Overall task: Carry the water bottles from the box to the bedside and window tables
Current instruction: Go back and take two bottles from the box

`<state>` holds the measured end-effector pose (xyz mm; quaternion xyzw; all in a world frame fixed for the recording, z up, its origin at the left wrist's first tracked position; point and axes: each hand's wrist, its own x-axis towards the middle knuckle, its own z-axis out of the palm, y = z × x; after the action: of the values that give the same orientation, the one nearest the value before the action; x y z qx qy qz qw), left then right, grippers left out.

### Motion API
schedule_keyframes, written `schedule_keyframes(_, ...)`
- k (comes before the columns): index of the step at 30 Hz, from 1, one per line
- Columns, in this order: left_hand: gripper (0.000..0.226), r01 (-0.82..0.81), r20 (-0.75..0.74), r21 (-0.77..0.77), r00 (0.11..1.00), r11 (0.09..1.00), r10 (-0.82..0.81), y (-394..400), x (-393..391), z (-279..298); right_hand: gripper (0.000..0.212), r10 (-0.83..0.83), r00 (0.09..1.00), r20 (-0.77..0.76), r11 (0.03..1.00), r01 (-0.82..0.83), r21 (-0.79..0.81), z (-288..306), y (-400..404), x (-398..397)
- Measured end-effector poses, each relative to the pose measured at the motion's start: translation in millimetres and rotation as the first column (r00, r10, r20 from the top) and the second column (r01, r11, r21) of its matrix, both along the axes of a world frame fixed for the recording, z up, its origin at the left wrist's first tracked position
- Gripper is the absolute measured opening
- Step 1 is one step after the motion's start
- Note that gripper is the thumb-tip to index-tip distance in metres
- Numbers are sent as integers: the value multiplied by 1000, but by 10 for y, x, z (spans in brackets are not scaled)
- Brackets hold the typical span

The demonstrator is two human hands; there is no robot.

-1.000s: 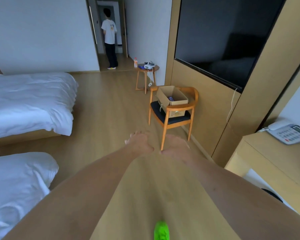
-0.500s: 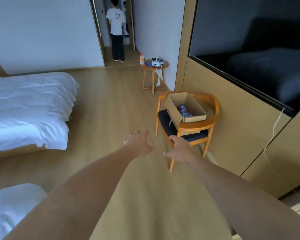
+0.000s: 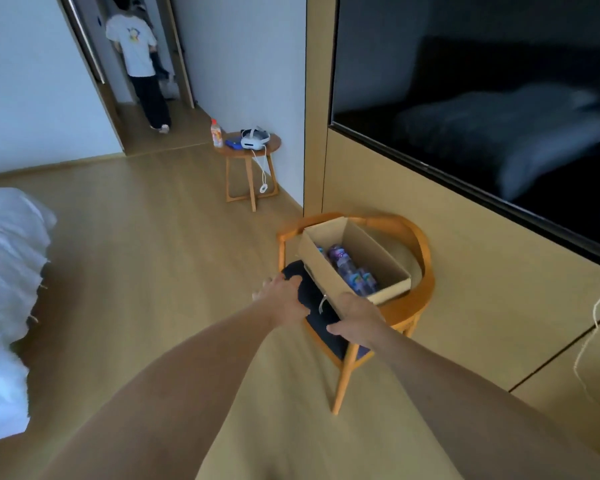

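An open cardboard box [image 3: 326,271] rests across the arms of a wooden chair [image 3: 420,251] with a dark seat cushion. Inside it lie several water bottles [image 3: 352,271] with purple and blue labels. My left hand [image 3: 284,297] hovers over the chair seat just left of the box, fingers spread, holding nothing. My right hand [image 3: 355,320] is stretched out at the box's near corner, fingers apart, also holding nothing; whether it touches the cardboard I cannot tell.
A small round wooden table [image 3: 248,157] by the wall holds a drink bottle [image 3: 216,133] and a white headset [image 3: 255,138] with a dangling cable. A white bed [image 3: 7,271] is at left. A person [image 3: 141,64] walks in the doorway. A dark TV [image 3: 482,109] hangs on the right wall.
I have moved closer to the chair, and both hands have reached forward until they are right at the box. The person in the doorway has walked on.
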<state>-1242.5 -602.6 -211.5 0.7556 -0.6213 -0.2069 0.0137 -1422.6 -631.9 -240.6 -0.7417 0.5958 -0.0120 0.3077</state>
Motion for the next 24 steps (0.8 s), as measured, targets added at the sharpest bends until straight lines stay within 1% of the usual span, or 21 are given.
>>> schedule_keyframes(1, 66, 14, 0, -2, 1000, 1000, -14, -247, 106, 21, 56, -14, 1000, -6, 1000, 14, -7, 7, -193, 75)
schedule_keyframes(3, 63, 30, -4, -15, 1000, 999, -30, -722, 269, 38, 68, -88, 996, 5, 996, 88, -7, -3, -545, 186)
schedule_keyframes(5, 65, 60, -15, -8, 998, 998, -60, -1151, 362, -6, 79, -169, 985, 31, 985, 168, 34, -38, -873, 256)
schedule_keyframes(10, 71, 198, 12, 57, 980, 979, -199, -2160, 484, -299, 87, -304, 949, 80, 945, 290, 153, -302, -1723, 385)
schedule_keyframes(12, 73, 234, 30, 73, 971, 970, -237, -2591, 519, -457, 86, -308, 949, 69, 943, 294, 155, -455, -2105, 437)
schedule_keyframes(15, 74, 260, 60, 98, 962, 961, -267, -3235, 553, -701, 66, -284, 958, 35, 954, 280, 104, -709, -2736, 490)
schedule_keyframes(16, 74, 262, 68, 115, 960, 958, -271, -3428, 563, -783, 64, -286, 958, 33, 954, 282, 104, -795, -2922, 503)
schedule_keyframes(20, 72, 311, 95, 215, 937, 926, -337, -4101, 533, -1025, 80, -347, 937, 23, 922, 337, 191, -1052, -3494, 504)
schedule_keyframes(24, 74, 391, 92, 268, 899, 881, -427, -4727, 419, -1191, 81, -456, 889, 40, 860, 428, 279, -1214, -3948, 406)
